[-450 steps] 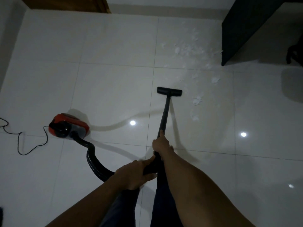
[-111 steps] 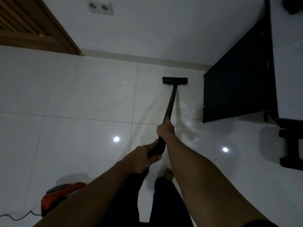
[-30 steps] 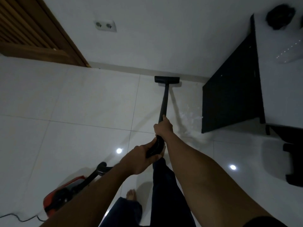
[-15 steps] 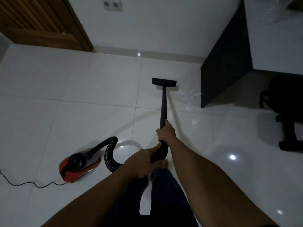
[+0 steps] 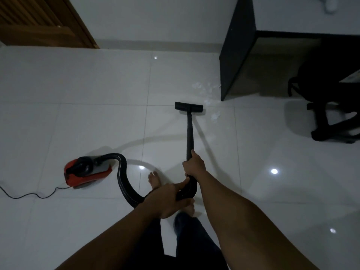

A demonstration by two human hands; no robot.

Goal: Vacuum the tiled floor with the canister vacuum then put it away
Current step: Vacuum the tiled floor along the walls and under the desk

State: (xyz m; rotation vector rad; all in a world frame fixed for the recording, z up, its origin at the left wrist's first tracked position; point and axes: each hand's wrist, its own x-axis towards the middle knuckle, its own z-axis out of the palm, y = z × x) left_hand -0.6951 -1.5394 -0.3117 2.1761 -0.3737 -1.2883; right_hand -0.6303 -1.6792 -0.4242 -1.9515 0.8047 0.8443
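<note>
A red and black canister vacuum (image 5: pixel 86 172) sits on the white tiled floor (image 5: pixel 78 106) at the left. Its black hose (image 5: pixel 122 178) curves down to the handle. My left hand (image 5: pixel 167 201) is shut on the hose end of the handle. My right hand (image 5: pixel 193 165) grips the black wand (image 5: pixel 189 133) higher up. The floor head (image 5: pixel 188 108) rests flat on a tile ahead of me. White scraps of debris (image 5: pixel 209 94) lie just right of and beyond the head, near the desk's corner.
A black desk panel (image 5: pixel 236 45) stands at the right with a black office chair (image 5: pixel 329 114) beyond it. The power cord (image 5: pixel 29 194) trails left from the canister. A wooden door (image 5: pixel 44 22) fills the far left. My bare foot (image 5: pixel 154 180) is by the hose.
I have stepped back from the wall. The floor head has been pulled back toward me, off the wall edge. The canister has come into fuller view at the left.
</note>
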